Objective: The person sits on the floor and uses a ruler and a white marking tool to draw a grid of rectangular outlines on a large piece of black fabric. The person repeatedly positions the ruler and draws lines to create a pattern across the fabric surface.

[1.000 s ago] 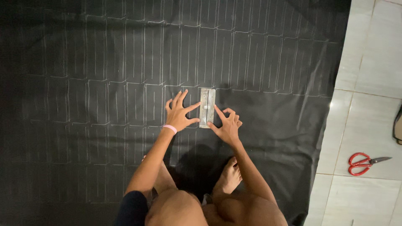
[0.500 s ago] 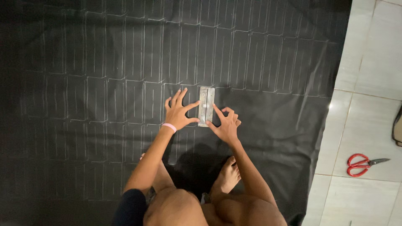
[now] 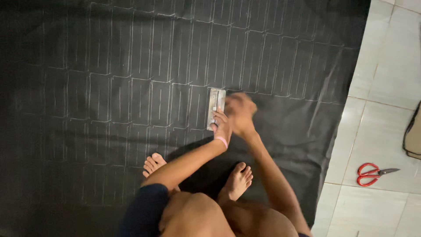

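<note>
A narrow grey rectangular template (image 3: 215,105) lies upright on a large black cloth (image 3: 109,66) marked with rows of chalk rectangles. My left hand (image 3: 222,126), with a pink band at the wrist, presses its fingers on the template's lower end and holds it down. My right hand (image 3: 240,112) is blurred with motion just right of the template, along its right edge. Whether it holds anything cannot be made out. The cloth to the right of the template bears no chalk marks.
My bare feet (image 3: 237,182) rest on the cloth below the hands. White floor tiles (image 3: 377,79) run along the cloth's right edge, where red-handled scissors (image 3: 372,174) lie. A brownish object (image 3: 413,136) pokes in at the far right.
The view has shifted. My left hand has slid from the template's left side to its lower end. My right hand has closed up and moved along the right edge, now blurred.
</note>
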